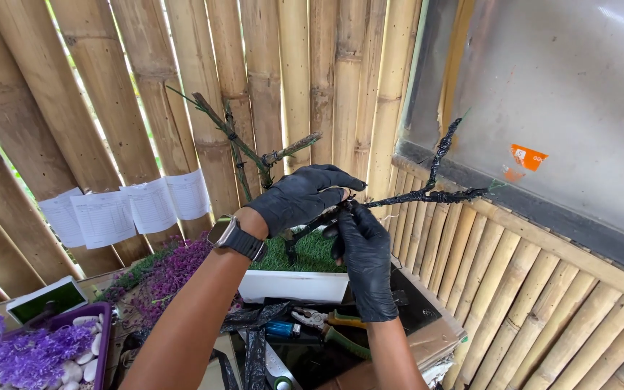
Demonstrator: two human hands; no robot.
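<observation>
Nearest to you, low in view, pliers with green and orange handles lie on a dark sheet among scraps of black tape, beside a small blue lighter. At the lower left a purple tray holds purple artificial flowers and white pebbles. Just beyond the pliers stands a white planter topped with green artificial grass. Above it, your right hand, in a black glove, pinches the black-wrapped branch where it forks, fingertips closed on the wrap. Your left hand, also gloved in black and wearing a watch at the wrist, curls over the same spot from above, fingers clasped about the branch stem. The branch reaches out to the right, one arm level and one rising, ahead of the grey panel. Behind your left hand, bare twigs fork upward. Farther back, white paper sheets hang on the bamboo wall.
</observation>
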